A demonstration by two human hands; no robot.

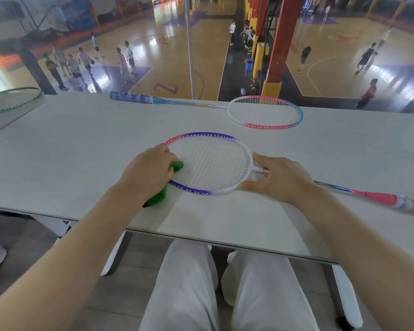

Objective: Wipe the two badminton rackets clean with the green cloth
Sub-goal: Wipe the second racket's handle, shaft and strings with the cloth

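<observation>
Left hand point(151, 170): fingers curled round the bunched green cloth point(161, 191), pressing it on the left rim of the purple-and-pink racket point(208, 163); right hand point(280, 179): fingers spread and fairly straight, resting on that racket's throat, its red handle running off to the right. Pale grey surface point(81, 149): also carries the blue-and-pink racket point(264, 112) along its far edge, and a green-rimmed racket point(14, 99) at far left. Room: a glass wall beyond the surface overlooks wooden sports courts with people, red pillars point(282, 41) between them.
</observation>
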